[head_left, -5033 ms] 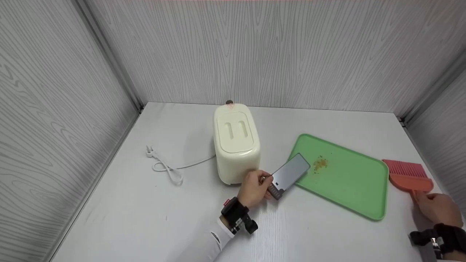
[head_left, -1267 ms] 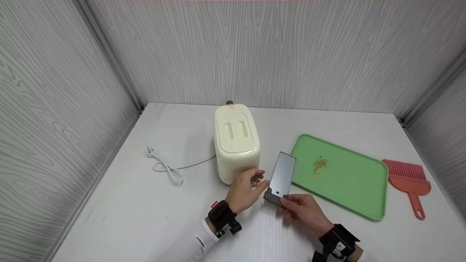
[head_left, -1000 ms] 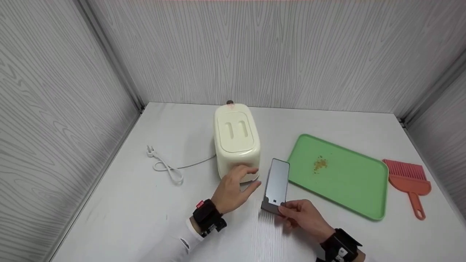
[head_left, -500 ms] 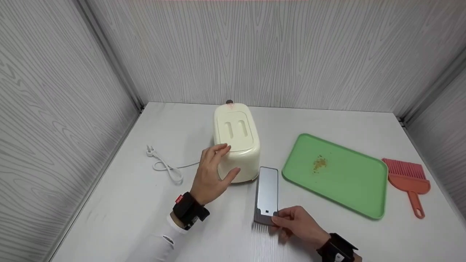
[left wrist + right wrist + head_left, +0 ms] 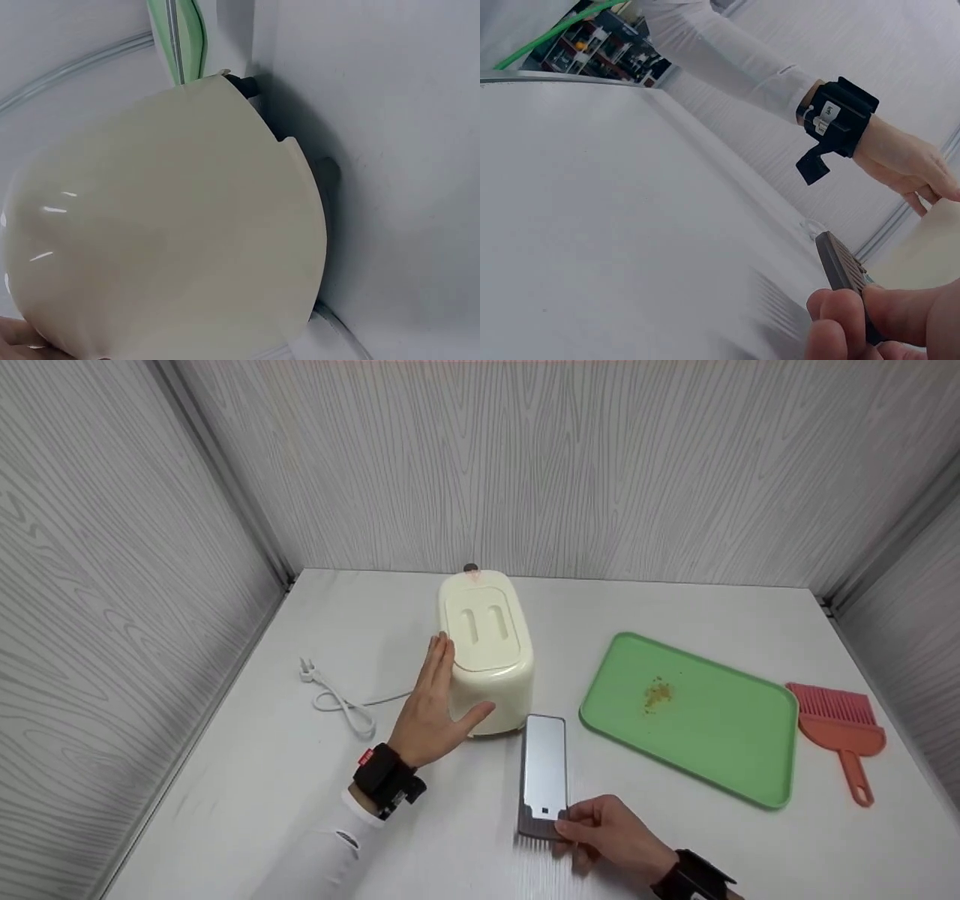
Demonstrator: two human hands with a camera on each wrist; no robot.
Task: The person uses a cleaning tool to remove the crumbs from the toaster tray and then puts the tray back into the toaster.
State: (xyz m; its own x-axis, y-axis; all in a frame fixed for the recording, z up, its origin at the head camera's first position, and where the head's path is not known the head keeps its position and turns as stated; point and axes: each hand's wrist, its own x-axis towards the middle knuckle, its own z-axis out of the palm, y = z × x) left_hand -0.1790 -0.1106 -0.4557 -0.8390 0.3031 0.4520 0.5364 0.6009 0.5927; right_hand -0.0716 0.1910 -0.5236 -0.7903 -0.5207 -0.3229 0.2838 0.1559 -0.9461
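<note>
A cream toaster (image 5: 491, 694) with a lid on top stands in the middle of the table. Along its near left edge lies my left hand (image 5: 426, 727), fingers straight and thumb spread. My right hand (image 5: 607, 836) pinches the dark grey grip of a toaster crumb tray (image 5: 546, 765), a flat silver plate. Its far end comes close to the toaster's near lower edge; whether they touch I cannot tell. The right wrist view shows the thumb and fingers on the ribbed grip (image 5: 844, 266). Dark feet show under the toaster (image 5: 172, 225) in the left wrist view.
Right of the toaster lies a green tray (image 5: 720, 735) with a small pile of crumbs (image 5: 658, 694). A hand brush (image 5: 840, 727) with pink bristles and an orange handle lies beside it. The toaster's white cord and plug (image 5: 307, 670) are on the left.
The crumb tray has passed from the left hand to the right, moved off the green tray and turned in line with the toaster. The right hand has released the brush; the left has moved onto the toaster.
</note>
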